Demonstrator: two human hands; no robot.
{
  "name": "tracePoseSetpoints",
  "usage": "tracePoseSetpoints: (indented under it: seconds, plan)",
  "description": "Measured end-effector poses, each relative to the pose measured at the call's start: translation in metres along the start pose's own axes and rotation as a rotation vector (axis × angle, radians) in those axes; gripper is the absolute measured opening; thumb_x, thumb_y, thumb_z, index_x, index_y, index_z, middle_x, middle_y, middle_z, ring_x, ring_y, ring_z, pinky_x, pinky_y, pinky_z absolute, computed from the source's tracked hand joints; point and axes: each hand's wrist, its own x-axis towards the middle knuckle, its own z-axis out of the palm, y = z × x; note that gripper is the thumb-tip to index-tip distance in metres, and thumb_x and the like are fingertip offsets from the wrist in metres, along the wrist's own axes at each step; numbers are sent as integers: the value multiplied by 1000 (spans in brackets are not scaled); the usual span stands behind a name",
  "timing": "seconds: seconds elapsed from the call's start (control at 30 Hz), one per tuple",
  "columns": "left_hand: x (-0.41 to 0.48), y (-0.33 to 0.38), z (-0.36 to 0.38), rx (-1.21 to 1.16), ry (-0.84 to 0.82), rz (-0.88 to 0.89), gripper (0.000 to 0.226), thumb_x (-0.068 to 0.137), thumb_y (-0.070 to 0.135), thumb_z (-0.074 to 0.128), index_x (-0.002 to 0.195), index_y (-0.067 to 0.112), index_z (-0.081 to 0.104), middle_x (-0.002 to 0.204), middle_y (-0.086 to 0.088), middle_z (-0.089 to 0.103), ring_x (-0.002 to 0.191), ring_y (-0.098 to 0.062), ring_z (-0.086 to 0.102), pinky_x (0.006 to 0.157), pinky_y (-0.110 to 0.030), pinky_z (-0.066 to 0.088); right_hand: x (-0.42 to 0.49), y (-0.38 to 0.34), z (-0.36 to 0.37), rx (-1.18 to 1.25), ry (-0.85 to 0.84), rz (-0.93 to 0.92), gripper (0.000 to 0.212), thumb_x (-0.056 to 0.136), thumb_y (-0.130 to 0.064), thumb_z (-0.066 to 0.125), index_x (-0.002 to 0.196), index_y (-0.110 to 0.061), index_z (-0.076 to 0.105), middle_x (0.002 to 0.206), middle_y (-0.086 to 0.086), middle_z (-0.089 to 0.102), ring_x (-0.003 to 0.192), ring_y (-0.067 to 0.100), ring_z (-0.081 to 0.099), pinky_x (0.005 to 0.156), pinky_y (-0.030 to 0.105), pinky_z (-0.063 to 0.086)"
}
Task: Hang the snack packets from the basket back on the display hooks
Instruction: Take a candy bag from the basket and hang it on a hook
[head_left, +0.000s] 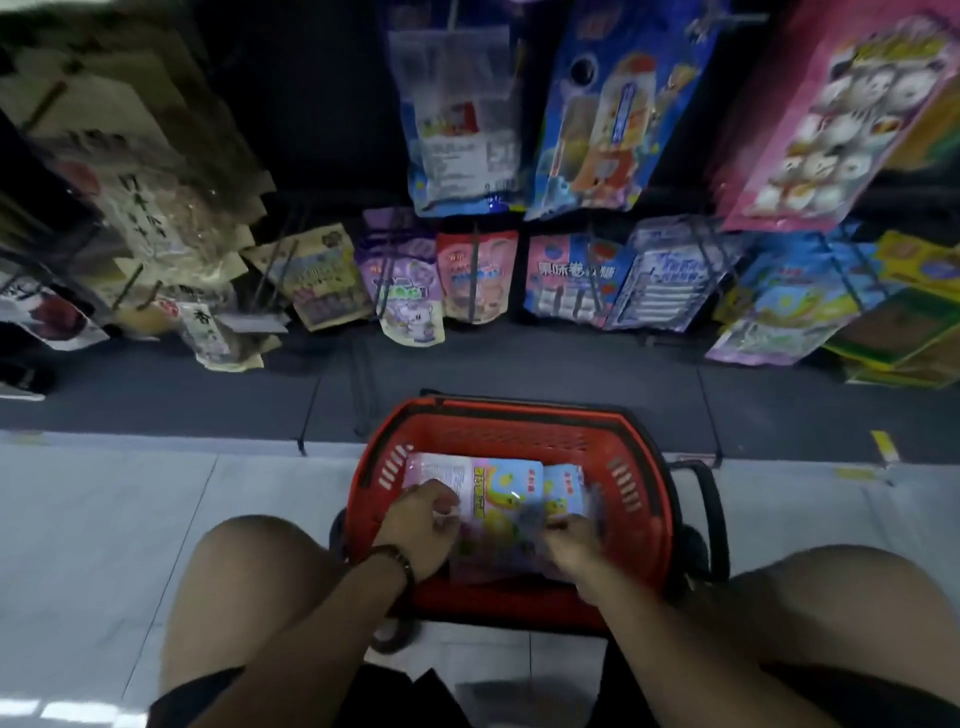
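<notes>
Snack packets (493, 499) in basket (644, 519), pick-up step: left hand (421, 519) pinches one, right hand (569, 543) grip unclear (blurred). Next: lift to 12 o'clock hooks (471, 280).

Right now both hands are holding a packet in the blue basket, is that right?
No, the basket is red, not blue; the head view shows it. The left hand and right hand do hold a packet inside it.

Packets (498, 499) lie in basket (644, 519), seemingly before hanging display (571, 275).
</notes>
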Motion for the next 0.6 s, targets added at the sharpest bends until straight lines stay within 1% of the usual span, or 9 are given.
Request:
tracePoseSetpoints:
  seconds: [0.07,0.13,0.2,0.27,0.33,0.4,0.47,0.53,0.6]
  plan:
    - [3,0,7,39,-34,28,5,88,20,63,92,22,65,90,1,73,87,-26,68,82,-33,53,17,15,12,-21,0,91,40,83,-57,70,85,-17,67,82,8,68,75,27,67,58,29,46]
    - [9,-1,12,86,-100,38,12,90,23,63,100,19,67,93,-3,75,90,-30,71,80,-34,53,35,24,21,-55,2,116,50,86,-67,61,95,-17,65,90,8,65,83,28,65,63,29,45]
    - [15,-7,14,126,-135,21,17,93,23,62,108,18,67,101,-6,77,95,-31,71,82,-35,52,28,10,23,-63,10,128,52,95,-60,60,111,-12,71,112,12,73,102,33,70,81,35,56]
    - [21,-15,15,144,-152,-16,19,94,23,59,112,20,67,106,-6,76,100,-30,70,84,-34,52,25,-2,25,-29,-21,135,45,101,-45,63,122,-7,70,125,16,71,110,33,68,89,36,55]
    - [25,-20,15,145,-153,-45,19,94,23,58,110,22,67,108,-7,75,101,-31,69,86,-33,52,26,-5,28,-33,-56,157,40,102,-41,64,123,-7,68,118,15,68,103,29,63,85,33,49]
    - [27,-21,16,136,-137,-67,17,94,25,58,107,22,67,108,-7,74,101,-31,69,87,-35,54,27,-7,33,38,-52,156,49,93,-48,75,120,-7,72,113,12,73,97,27,66,86,37,56]
    - [27,-19,15,114,-133,-84,15,93,25,58,105,20,67,107,-5,74,100,-29,69,88,-36,55,25,-12,38,136,-65,149,42,86,-44,84,110,-11,76,99,6,74,87,26,67,69,28,55]
    - [26,-16,15,94,-136,-90,15,91,22,59,102,20,68,106,-3,75,101,-27,69,89,-35,55,22,-16,40,171,-81,125,21,91,-32,82,101,-15,75,82,2,71,71,19,64,47,18,47]
    - [24,-13,13,93,-134,-88,14,92,23,60,102,20,68,107,-5,74,101,-28,69,89,-36,55,17,-20,37,195,-72,78,4,97,-22,74,99,-19,74,80,2,71,66,15,62,47,18,46]
